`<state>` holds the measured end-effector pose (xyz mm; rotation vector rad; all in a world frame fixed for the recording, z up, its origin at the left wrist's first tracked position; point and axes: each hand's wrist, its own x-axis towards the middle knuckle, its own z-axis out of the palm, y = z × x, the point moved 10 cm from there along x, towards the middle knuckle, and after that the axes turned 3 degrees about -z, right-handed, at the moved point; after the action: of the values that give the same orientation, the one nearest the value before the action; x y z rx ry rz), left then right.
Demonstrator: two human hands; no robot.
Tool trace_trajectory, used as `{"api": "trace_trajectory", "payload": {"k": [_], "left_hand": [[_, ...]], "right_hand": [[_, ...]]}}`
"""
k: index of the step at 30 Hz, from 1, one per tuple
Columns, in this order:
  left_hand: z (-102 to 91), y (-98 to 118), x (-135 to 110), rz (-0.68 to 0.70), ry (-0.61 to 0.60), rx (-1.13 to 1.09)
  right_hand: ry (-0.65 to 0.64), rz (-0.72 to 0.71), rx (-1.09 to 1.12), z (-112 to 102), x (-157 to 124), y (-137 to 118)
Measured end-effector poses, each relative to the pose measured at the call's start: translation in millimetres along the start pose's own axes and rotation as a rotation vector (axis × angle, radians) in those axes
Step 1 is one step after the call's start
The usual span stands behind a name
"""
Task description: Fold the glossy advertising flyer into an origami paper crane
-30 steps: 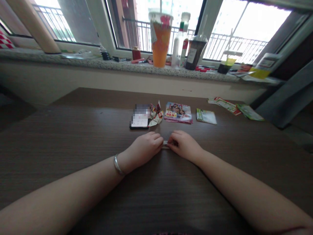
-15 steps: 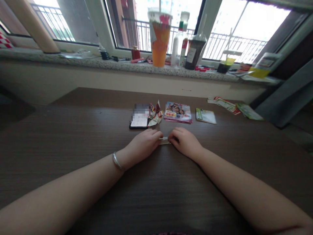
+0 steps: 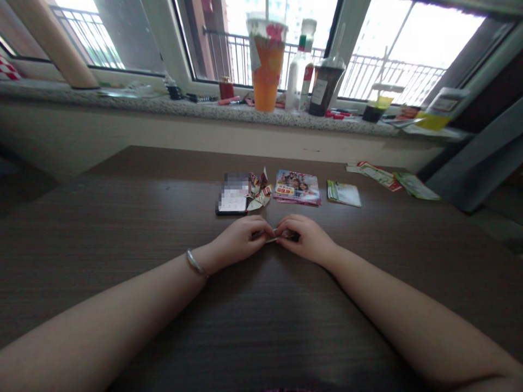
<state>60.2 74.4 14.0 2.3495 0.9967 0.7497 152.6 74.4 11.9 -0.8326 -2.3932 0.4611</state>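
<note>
My left hand (image 3: 244,237) and my right hand (image 3: 306,235) meet over the middle of the brown table (image 3: 261,316). Between them they pinch a small piece of folded paper (image 3: 271,239), mostly covered by the fingers. Both hands are closed on it, with thumbs and fingertips nearly touching. Just beyond the left hand lies a phone (image 3: 233,202) with a lit screen. Folded paper pieces (image 3: 260,197) rest against the phone's right side. Past the right hand is a stack of printed flyers (image 3: 297,188), and a smaller green-and-white stack of paper (image 3: 344,194) lies to its right.
Paper strips (image 3: 379,177) and a green slip (image 3: 417,187) lie at the table's far right. On the stone windowsill (image 3: 196,109) stand a tall orange drink cup (image 3: 267,71), a clear bottle (image 3: 295,81), a dark drink cup (image 3: 324,90) and a yellow bottle (image 3: 439,111).
My hands have drawn closer together on the paper, and less of it shows between them. The thumbs now sit lower, near the paper's front edge. Everything else stays put.
</note>
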Motion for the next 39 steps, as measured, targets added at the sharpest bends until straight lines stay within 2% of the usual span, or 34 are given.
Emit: {"api": "trace_trajectory", "payload": {"k": [5,11,16,19,27,34,39], "left_hand": [[-0.9,2,0,-0.032,-0.027,-0.028],[-0.3,-7,1,-0.071,0.019,0.1],[-3.2,-1,2,0.032,0.071,0.1],[-3.8,0,1,0.069,0.103,0.147],[7.2,3,-3,0.107,0.049,0.363],[12.9,13,-4,0.115,-0.026,0.52],[15.6,13,-2,0.106,-0.057,0.569]], "right_hand": [[0.037,0.054,0.088,-1,0,6],[0.045,0.145,0.076,-1,1,19],[0.086,0.079,-0.028,-4,3,15],[0.057,0.06,-0.092,-1,3,13],[-0.054,-0.037,-0.419,4,3,-12],[-0.102,-0.05,-0.538,11,0,-19],[-0.102,0.008,-0.569,10,2,-16]]}}
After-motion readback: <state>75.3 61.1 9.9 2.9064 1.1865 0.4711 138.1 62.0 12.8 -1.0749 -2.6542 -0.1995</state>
